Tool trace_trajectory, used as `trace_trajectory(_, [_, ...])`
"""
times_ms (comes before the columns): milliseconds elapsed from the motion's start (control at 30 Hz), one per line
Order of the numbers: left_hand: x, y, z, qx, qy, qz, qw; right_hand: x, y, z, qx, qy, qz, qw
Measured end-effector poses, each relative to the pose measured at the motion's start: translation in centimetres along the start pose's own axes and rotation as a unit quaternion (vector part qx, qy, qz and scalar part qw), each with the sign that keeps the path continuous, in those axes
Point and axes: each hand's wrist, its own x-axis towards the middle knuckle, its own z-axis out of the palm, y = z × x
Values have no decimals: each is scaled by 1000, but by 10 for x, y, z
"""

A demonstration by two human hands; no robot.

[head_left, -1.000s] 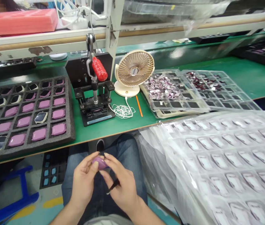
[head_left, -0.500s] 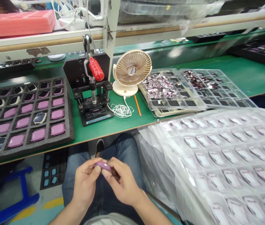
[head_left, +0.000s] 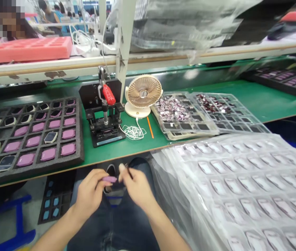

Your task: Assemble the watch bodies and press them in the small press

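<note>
Above my lap, my left hand (head_left: 93, 184) pinches a purple watch case (head_left: 109, 179) between thumb and fingers, its narrow side toward me. Just to the right and apart from the case is my right hand (head_left: 134, 183), its fingers closed and partly blurred. A thin dark piece (head_left: 129, 170) shows at those fingers, too smeared to name. On the bench to the left, a dark foam tray (head_left: 81, 146) holds more purple watch cases and several watches with dark screens. A black toggle press (head_left: 105, 122) with a red handle stands beyond my hands.
A small fan (head_left: 144, 92), a tangled white cable (head_left: 133, 132) and an orange stick (head_left: 150, 127) are beside the press. Clear trays (head_left: 202, 129) of small parts lie to the right. Nearer, a plastic-covered sheet of clear pockets (head_left: 163, 164) spreads beside my leg.
My hands have come apart: the right has let go of the purple watch case and now shows a thin dark piece. The left keeps the case. The camera view has tilted up.
</note>
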Motion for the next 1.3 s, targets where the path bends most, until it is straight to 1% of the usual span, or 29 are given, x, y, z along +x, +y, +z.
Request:
trace_trajectory(33, [8,0,3,9,18,-20,1000,14,-14,-4,-49,81,-79,992])
trace_trajectory(67, [18,-1,6,22,32,-30,999,29,-31,-9,-79,145,-155,974])
trace_trajectory(100, [29,-3,10,37,44,-29,998,45,-51,-13,-92,185,-225,952])
trace_trajectory(133, [41,-6,14,51,53,-22,997,61,-71,-16,-99,203,-291,930])
trace_trajectory(167, [54,-10,19,63,57,-15,996,76,-91,-17,-106,202,-350,909])
trace_trajectory(200, [65,-14,24,73,59,-9,996,90,-110,-18,-119,187,-405,887])
trace_trajectory(267, [83,-25,34,86,61,3,994,113,-139,-15,-160,141,-494,843])
trace_trajectory(333, [93,-35,41,99,62,12,993,128,-156,-12,-199,114,-554,800])
trace_trajectory(400, [94,-42,46,111,59,20,992,137,-161,-10,-219,111,-587,771])
trace_trajectory(467, [91,-45,47,121,55,25,991,139,-159,-10,-237,118,-594,760])
trace_trajectory(533, [89,-46,46,131,54,26,990,139,-156,-9,-262,127,-581,760])
trace_trajectory(600, [87,-45,45,138,53,25,989,140,-158,-7,-266,141,-573,763])
trace_trajectory(667, [88,-45,45,142,53,26,988,141,-172,-3,-238,161,-582,761])
trace_trajectory(800, [89,-44,43,137,55,31,989,142,-217,4,-187,215,-596,751])
trace_trajectory(833, [88,-44,42,132,59,33,989,139,-223,3,-181,229,-593,750])
trace_trajectory(867, [87,-43,41,125,66,34,989,135,-223,2,-176,242,-587,752])
trace_trajectory(900, [86,-41,40,118,78,34,989,130,-217,-1,-175,249,-576,758])
trace_trajectory(933, [83,-40,38,111,95,33,989,125,-204,-4,-182,244,-561,770])
trace_trajectory(967, [79,-38,37,105,114,30,988,119,-186,-7,-198,226,-538,788])
trace_trajectory(1033, [69,-34,35,95,152,21,984,113,-140,-10,-264,148,-468,830])
trace_trajectory(1067, [63,-32,35,93,167,17,981,113,-118,-10,-305,108,-424,846])
trace_trajectory(1100, [56,-30,35,92,179,14,979,115,-99,-8,-349,68,-383,852])
trace_trajectory(1133, [51,-28,35,93,189,11,978,119,-84,-6,-392,34,-349,851])
trace_trajectory(1200, [43,-24,35,97,202,4,974,132,-68,0,-457,-10,-310,834])
trace_trajectory(1233, [41,-22,35,100,207,1,973,139,-67,3,-477,-24,-302,825])
trace_trajectory(1300, [42,-18,34,110,215,-4,970,153,-70,7,-494,-36,-295,817])
